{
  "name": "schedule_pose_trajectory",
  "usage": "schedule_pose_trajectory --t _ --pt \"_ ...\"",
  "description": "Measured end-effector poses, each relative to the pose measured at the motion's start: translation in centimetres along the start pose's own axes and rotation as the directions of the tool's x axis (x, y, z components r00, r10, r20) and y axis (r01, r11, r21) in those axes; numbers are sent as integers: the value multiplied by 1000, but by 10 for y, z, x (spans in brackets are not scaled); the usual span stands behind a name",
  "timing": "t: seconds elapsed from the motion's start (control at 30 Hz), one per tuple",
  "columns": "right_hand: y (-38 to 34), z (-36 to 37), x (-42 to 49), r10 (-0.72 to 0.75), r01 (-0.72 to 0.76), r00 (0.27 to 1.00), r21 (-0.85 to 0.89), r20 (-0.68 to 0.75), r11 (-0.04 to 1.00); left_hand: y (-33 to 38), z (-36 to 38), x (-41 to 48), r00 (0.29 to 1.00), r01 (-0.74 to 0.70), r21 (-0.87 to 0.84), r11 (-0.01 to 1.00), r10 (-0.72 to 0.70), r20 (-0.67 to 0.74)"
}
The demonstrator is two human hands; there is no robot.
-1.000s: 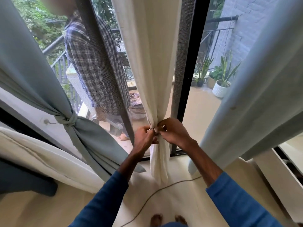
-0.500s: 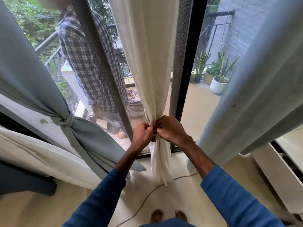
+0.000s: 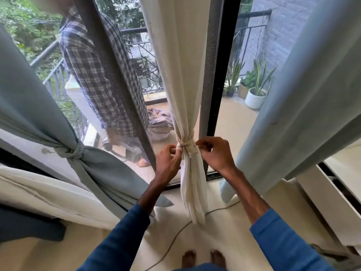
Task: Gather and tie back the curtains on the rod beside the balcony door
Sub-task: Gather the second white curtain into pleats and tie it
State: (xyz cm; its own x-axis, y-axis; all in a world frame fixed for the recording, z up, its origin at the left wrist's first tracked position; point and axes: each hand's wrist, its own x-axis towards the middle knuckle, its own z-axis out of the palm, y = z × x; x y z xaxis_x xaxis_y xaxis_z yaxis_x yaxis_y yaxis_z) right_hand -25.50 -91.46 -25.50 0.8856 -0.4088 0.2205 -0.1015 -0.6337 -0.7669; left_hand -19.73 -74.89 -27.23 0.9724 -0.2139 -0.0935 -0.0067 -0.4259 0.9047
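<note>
Head view, looking down at the doorway. We note the cream curtain [image 3: 175,65] hanging mid-frame, just in front of the dark door frame [image 3: 224,75]. It is gathered into a narrow bundle and bound by a knot [image 3: 186,143] of the same cream cloth. Below the knot the tail falls loose to the pale floor [image 3: 224,231].

Left hand [image 3: 169,161]: thumb and forefinger pinch the knot's left edge, other fingers curled under.

Right hand [image 3: 216,153]: fingers curled, forefinger tip at the knot's right edge. We cannot tell whether it holds any cloth. Both arms wear blue sleeves [image 3: 121,237].

To the left, a grey-blue curtain [image 3: 29,98] is already drawn aside and tied with its own knot [image 3: 76,153]. To the right, a second grey-blue curtain [image 3: 297,94] hangs untied.

Outside on the balcony, behind the screen, a person in a checked shirt [image 3: 91,71] stands near the railing [image 3: 48,55]. Potted plants [image 3: 256,94] sit along the grey brick wall.

A thin cable [image 3: 175,237] trails across the floor, passing under the cream tail. Our bare feet [image 3: 203,260] show at the bottom edge.
</note>
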Motion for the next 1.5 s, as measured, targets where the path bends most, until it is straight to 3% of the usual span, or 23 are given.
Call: schedule_pose_trajectory --t 0.17,0.6,0.93,1.13,1.27,1.37,1.5 --pt "16 -8 -2 74 -74 997 -20 -1 997 -6 14 -2 1000 17 69 997 -17 1" --pt "39 -48 -16 157 -153 987 106 -30 983 27 66 1 945 -171 124 977 127 301" --pt "128 -187 4 205 -165 953 189 -221 968 106 187 -7 889 -263 128 956 188 418" --pt "202 -290 19 164 -110 958 228 -234 967 162 290 -18 920 -322 85 943 290 263" --pt "222 -354 43 168 -107 954 243 -248 964 225 321 -32 883 -469 162 868 465 60" --pt "209 -403 78 82 -14 953 229 -293 973 280 317 -34 789 -579 201 790 605 -105" --pt "167 -462 122 -92 181 903 177 -420 968 356 294 -30 559 -716 307 627 778 -285"
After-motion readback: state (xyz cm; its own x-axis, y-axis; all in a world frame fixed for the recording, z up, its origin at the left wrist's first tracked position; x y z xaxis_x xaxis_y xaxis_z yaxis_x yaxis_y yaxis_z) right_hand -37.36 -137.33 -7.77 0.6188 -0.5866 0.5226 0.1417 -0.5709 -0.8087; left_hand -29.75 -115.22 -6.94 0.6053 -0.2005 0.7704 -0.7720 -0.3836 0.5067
